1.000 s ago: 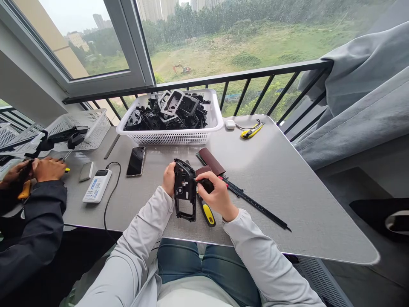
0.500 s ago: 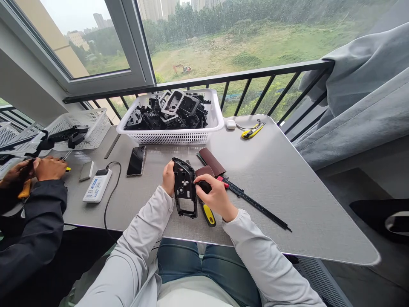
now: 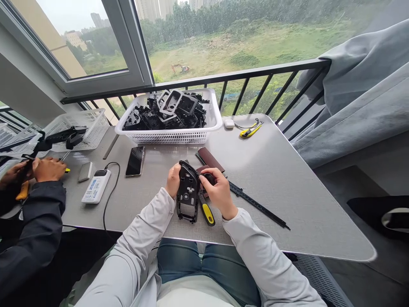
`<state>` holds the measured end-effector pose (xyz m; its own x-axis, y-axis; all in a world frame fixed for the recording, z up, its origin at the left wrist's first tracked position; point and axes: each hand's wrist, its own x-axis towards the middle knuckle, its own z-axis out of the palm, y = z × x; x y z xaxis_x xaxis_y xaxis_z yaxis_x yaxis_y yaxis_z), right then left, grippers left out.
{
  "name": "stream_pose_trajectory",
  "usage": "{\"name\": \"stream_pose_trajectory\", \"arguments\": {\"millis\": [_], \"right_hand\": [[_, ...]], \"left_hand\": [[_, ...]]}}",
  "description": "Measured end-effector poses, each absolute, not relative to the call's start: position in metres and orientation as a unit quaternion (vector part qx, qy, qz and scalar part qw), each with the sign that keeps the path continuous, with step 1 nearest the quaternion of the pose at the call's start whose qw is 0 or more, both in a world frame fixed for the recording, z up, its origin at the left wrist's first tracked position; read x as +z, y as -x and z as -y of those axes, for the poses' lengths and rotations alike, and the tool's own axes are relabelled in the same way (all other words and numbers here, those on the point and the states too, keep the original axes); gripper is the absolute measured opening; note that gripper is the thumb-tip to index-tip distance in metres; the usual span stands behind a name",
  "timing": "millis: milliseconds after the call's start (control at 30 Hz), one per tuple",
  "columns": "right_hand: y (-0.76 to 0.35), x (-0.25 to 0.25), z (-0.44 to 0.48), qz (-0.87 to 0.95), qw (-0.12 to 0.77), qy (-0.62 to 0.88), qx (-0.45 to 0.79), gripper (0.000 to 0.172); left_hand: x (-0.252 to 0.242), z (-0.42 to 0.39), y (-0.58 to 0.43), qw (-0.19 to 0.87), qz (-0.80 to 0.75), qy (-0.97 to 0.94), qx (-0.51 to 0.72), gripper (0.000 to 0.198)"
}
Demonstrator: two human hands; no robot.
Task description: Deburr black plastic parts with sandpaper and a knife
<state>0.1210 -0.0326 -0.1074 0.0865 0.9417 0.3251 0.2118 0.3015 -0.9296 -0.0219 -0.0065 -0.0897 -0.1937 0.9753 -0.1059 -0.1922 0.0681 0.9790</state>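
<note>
Apparently, edge work was in hand on the black panel [image 3: 185, 187], below frame centre. The left hand [image 3: 173, 181] gripped it; the right hand [image 3: 218, 189] pinched a dark object [image 3: 208, 178] at its edge. The next move seemed to need steady bracing. A white basket [image 3: 169, 137] stood upper centre.

Can see a gray tabletop [image 3: 306, 196] bearing a white basket [image 3: 169, 137], phone [image 3: 135, 161], power bank [image 3: 96, 186], white case [image 3: 229, 124], yellow cutter [image 3: 251, 131], brown sheet [image 3: 211, 159], caliper [image 3: 258, 205] and yellow-handled tool [image 3: 208, 214].

Hands [image 3: 173, 181] holding black frame [image 3: 188, 182], dark tool [image 3: 209, 178], basket [image 3: 168, 137] behind
</note>
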Motion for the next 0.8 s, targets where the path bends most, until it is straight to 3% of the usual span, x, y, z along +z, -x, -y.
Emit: {"name": "stream_pose_trajectory", "arguments": {"millis": [333, 533, 800], "right_hand": [[-0.122, -0.095, 0.040, 0.686, 0.474, 0.362, 0.416, 0.003], [-0.119, -0.101, 0.038, 0.625, 0.523, 0.425, 0.393, 0.008], [-0.125, -0.094, 0.036, 0.665, 0.426, 0.434, 0.434, 0.006]], "left_hand": [[-0.090, -0.004, 0.031, 0.481, -0.584, -0.193, 0.625, 0.029], [-0.093, -0.005, 0.030, 0.496, -0.586, -0.166, 0.619, 0.024], [-0.093, -0.007, 0.034, 0.489, -0.584, -0.142, 0.632, 0.026]]}}
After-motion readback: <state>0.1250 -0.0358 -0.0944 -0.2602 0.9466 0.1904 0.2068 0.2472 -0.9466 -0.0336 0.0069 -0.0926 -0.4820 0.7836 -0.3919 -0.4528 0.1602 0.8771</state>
